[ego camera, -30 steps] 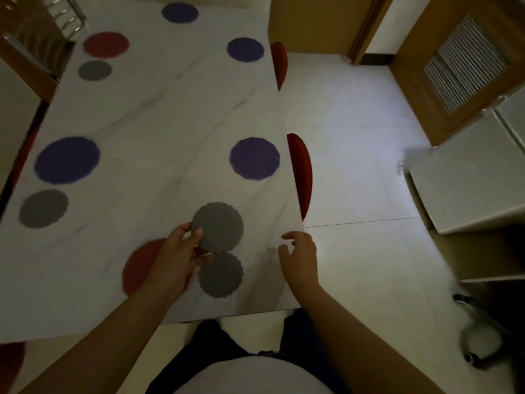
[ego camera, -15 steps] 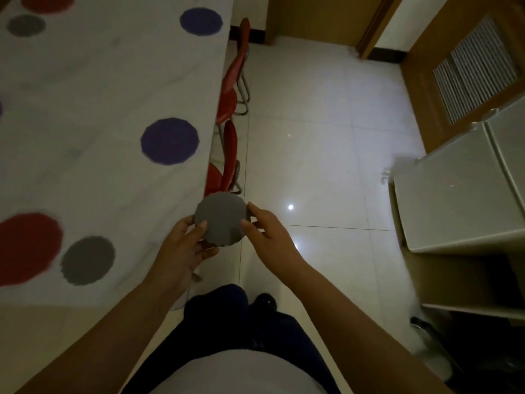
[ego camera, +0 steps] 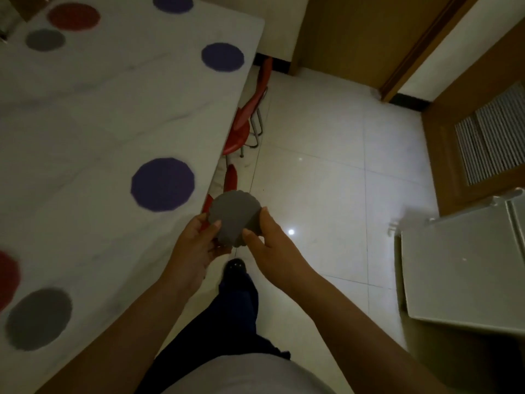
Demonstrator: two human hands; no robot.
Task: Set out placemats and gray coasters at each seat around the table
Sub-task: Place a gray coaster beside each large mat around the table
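Both hands hold a small stack of gray coasters in the air, just off the counter's right edge and above the tiled floor. The left hand cups the stack from below and from the counter side, with its thumb pressed on the top coaster. The right hand pinches the stack's far side, thumb on top and fingers curled underneath. The stack does not touch the counter.

On the counter, the nearest purple placemat lies just inside the right edge, close to the held stack. A second purple placemat lies further along the same edge, and a third is cut off at the top of the view. A gray coaster lies on the counter's near left part, with a red placemat just beyond it, mostly out of view. At the counter's far left, another red placemat lies with a gray coaster just beside it.

Red chairs are tucked under the counter's right edge, one near the far purple placemat and one directly behind the held stack. To the right of the counter, across the floor, stands a pale cabinet, with a wooden door with a slatted vent beyond it. The person's dark trousers and one shoe show below the hands.
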